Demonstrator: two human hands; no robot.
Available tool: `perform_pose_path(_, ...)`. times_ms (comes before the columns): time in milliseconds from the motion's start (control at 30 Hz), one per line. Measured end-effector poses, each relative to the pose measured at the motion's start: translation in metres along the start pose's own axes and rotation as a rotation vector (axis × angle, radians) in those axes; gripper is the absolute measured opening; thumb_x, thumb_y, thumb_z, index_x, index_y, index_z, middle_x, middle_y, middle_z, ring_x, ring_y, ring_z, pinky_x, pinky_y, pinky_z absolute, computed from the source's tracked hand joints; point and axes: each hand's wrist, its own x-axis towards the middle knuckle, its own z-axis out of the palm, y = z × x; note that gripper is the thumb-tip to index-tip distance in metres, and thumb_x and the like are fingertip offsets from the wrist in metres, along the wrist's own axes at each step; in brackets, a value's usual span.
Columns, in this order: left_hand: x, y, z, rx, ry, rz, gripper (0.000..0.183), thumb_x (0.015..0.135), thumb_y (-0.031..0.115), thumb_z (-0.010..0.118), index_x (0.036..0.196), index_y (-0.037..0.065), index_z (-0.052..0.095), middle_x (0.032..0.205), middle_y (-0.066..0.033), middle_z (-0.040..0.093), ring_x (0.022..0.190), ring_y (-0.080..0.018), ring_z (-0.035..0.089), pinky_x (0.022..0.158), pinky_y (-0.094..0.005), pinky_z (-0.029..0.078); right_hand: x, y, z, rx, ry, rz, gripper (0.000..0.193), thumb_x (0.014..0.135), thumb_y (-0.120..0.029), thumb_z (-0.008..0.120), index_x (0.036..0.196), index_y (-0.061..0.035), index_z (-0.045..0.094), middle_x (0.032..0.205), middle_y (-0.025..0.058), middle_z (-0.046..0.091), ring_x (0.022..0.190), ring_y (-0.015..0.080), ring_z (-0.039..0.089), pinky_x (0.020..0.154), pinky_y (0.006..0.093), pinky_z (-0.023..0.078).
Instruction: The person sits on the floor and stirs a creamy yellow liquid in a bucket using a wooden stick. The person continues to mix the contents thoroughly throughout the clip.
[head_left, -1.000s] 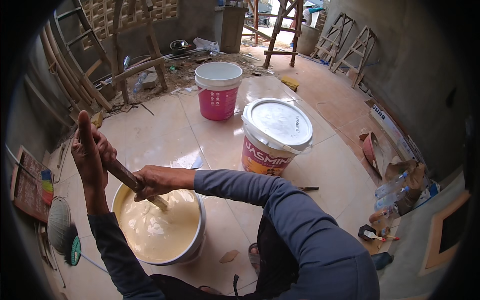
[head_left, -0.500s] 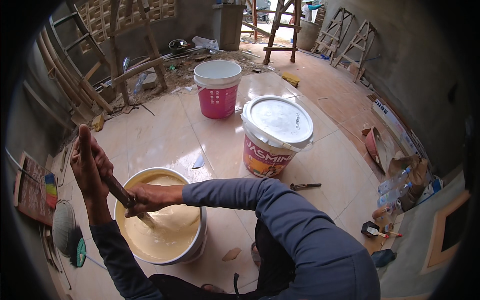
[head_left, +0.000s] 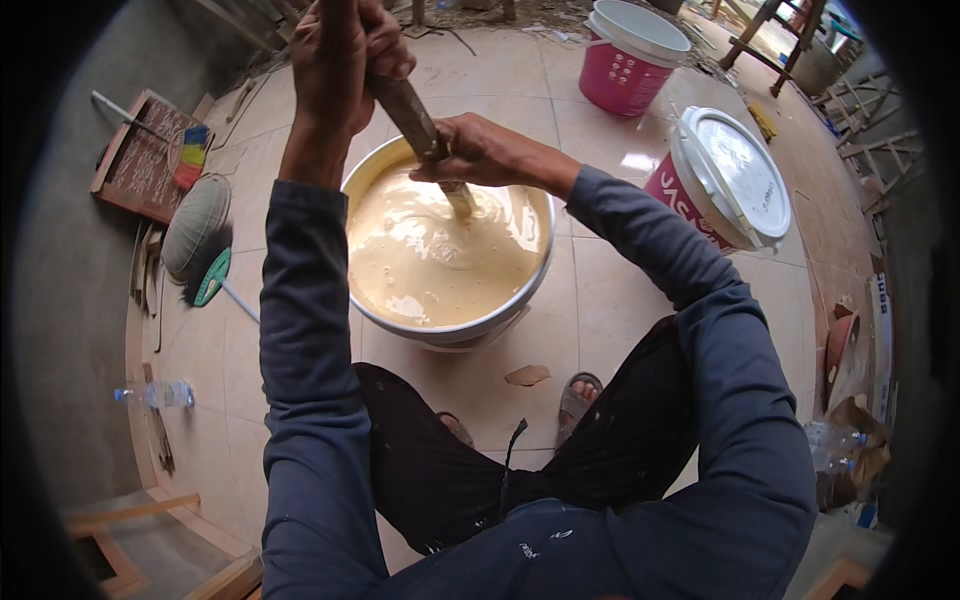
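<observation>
A wooden stick [head_left: 408, 112] stands tilted in thick cream-coloured paint [head_left: 430, 265], its lower end sunk below the surface. Around its upper part my left hand [head_left: 345, 60] is wrapped. Lower down, just above the paint, my right hand [head_left: 490, 150] grips the same stick. The paint fills much of a white-rimmed bucket [head_left: 490, 320] on the floor in front of my feet. Swirl marks and shiny ripples show around the stick.
To the right stands a lidded pink-and-white bucket [head_left: 735, 180]; behind it is an open pink bucket [head_left: 625, 60]. On the left lie a broom [head_left: 213, 277], a woven round hat [head_left: 195, 228] and a plastic bottle [head_left: 165, 393]. A wooden trestle [head_left: 775, 45] rises at the far right.
The view has swung left and down, so the buckets sit further right and higher. Both hands keep hold of the stick, and its slant and place in the paint have shifted.
</observation>
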Motion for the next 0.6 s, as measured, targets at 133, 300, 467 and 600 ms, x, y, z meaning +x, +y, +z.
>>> perform_pose_path(133, -0.001, 0.012, 0.001, -0.006, 0.161, -0.149, 0.061, 0.087, 0.073, 0.067, 0.077, 0.017, 0.045, 0.052, 0.0062, 0.041, 0.04, -0.0089, 0.046, 0.039, -0.0293, 0.046, -0.004, -0.01, 0.015, 0.059, -0.064, 0.028, 0.029, 0.095, -0.03, 0.077, 0.108, -0.0066, 0.066, 0.091, 0.0056, 0.07, 0.089, 0.0186, 0.067, 0.083, 0.0379, 0.053)
perform_pose_path(300, -0.003, 0.021, 0.0, 0.098, 0.158, -0.186, 0.062, 0.085, 0.072, 0.07, 0.081, 0.015, 0.045, 0.052, 0.005, 0.04, 0.04, -0.0091, 0.047, 0.039, -0.029, 0.046, 0.003, -0.007, 0.045, 0.249, -0.049, -0.101, 0.039, 0.093, -0.036, 0.078, 0.115, -0.006, 0.066, 0.097, 0.0089, 0.072, 0.095, 0.0217, 0.069, 0.087, 0.0378, 0.054)
perform_pose_path(467, -0.009, 0.037, 0.017, 0.172, 0.164, -0.083, 0.058, 0.09, 0.068, 0.07, 0.076, 0.017, 0.047, 0.05, 0.0066, 0.04, 0.037, -0.006, 0.042, 0.036, -0.0246, 0.041, 0.012, -0.017, 0.049, 0.331, -0.042, -0.056, 0.033, 0.096, -0.023, 0.077, 0.118, -0.0043, 0.062, 0.101, 0.0057, 0.072, 0.099, 0.0136, 0.067, 0.088, 0.0329, 0.055)
perform_pose_path(600, -0.007, 0.035, 0.027, 0.194, 0.167, 0.026, 0.059, 0.093, 0.07, 0.064, 0.072, 0.017, 0.047, 0.05, 0.007, 0.04, 0.037, -0.005, 0.04, 0.035, -0.0231, 0.036, 0.023, -0.008, 0.034, 0.233, 0.065, -0.159, 0.032, 0.096, -0.033, 0.075, 0.101, -0.0048, 0.059, 0.085, 0.006, 0.067, 0.08, 0.0163, 0.063, 0.077, 0.036, 0.052)
